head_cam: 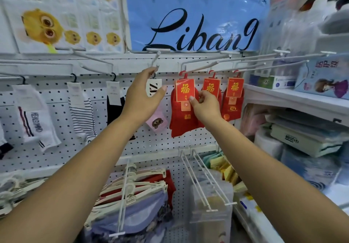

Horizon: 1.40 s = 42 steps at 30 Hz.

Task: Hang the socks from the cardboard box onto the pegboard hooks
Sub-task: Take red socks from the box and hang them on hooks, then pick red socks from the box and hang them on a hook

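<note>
Reaching up to the white pegboard (pixel 151 142) with both hands. Nothing held in the left hand (pixel 143 95): fingers straight and spread, thumb out to the side, fingertips just below the tip of a white hook (pixel 155 61), palm in front of a pink bear-face sock (pixel 157 122) with a black-and-white label. Front pair of red socks (pixel 182 123) pinched by the right hand (pixel 204 106), thumb pressed on the lower corner of the red-and-gold card, other fingers curled behind it. That pair high on the board, right of the pink sock, its red hanger (pixel 182 74) up against a long white hook arm (pixel 207 65); whether seated fully over it, cannot tell. Just to the right, on the same row, two more red pairs (pixel 233 99), each with the same card. Further left along the row, on black hangers: a black sock (pixel 115 110), a navy-striped white sock (pixel 81 118) and a white sock (pixel 35 121) with lettering and dark side stripes. Above the row, a blue pack (pixel 188 6) with black script lettering.
</note>
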{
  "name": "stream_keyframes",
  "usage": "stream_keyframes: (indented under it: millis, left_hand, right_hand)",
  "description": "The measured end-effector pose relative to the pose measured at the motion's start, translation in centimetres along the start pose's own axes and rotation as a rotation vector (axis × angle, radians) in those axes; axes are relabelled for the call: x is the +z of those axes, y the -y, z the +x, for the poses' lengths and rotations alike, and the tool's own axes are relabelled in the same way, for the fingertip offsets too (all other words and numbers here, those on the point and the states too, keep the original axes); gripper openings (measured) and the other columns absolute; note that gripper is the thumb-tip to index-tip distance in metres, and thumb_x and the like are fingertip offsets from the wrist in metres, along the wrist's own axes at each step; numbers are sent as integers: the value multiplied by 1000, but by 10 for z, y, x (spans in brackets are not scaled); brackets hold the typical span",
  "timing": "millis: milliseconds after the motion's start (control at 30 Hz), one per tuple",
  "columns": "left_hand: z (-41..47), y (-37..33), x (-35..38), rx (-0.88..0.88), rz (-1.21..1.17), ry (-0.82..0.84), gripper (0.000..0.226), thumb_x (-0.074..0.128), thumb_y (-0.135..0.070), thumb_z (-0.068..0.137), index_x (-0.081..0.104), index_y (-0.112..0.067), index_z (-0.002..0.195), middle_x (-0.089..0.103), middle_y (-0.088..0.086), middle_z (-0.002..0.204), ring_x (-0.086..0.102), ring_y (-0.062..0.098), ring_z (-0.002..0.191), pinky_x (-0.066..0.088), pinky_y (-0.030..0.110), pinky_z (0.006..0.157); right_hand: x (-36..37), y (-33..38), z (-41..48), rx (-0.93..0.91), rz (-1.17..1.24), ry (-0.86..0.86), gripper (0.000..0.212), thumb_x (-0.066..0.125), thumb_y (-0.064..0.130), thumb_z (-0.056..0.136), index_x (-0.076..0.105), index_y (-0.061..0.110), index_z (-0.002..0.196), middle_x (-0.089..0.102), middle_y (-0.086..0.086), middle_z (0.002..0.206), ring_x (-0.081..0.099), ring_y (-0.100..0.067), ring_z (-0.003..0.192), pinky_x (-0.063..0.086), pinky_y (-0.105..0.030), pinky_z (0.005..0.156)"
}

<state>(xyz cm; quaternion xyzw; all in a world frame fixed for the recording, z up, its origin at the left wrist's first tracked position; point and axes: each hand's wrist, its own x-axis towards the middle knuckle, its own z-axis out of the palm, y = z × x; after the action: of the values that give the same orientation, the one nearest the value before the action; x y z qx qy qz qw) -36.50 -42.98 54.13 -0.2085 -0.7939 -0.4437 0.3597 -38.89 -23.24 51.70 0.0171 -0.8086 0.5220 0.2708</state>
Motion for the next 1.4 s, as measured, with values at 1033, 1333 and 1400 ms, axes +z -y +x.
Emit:
stream_keyframes:
  millis: [1033,1333,1400]
  left_hand:
    - [-230,-78,118,147,-404,632,35,69,-25,96,63,-19,130,57,-17,128,43,-23,117,29,0,98]
    - [-383,-102,217,117,-367,1067,42,67,-22,87,66,-5,125,64,9,132,58,24,124,41,25,107]
    - [-419,-109,233,104,-317,1167,44,65,-26,89,64,-7,128,62,9,136,56,26,126,42,32,108]
  right_hand:
    - [-156,-141,-292,5,-649,-235,43,64,35,96,61,17,135,61,-4,132,53,-23,125,36,-19,107]
    - [-237,-221,-494,492,-753,-273,44,61,41,97,64,14,131,62,-6,132,55,-28,124,40,-33,110]
    - [-254,-233,-533,589,-764,-259,42,63,38,96,65,13,130,61,-6,133,53,-26,125,38,-31,110]
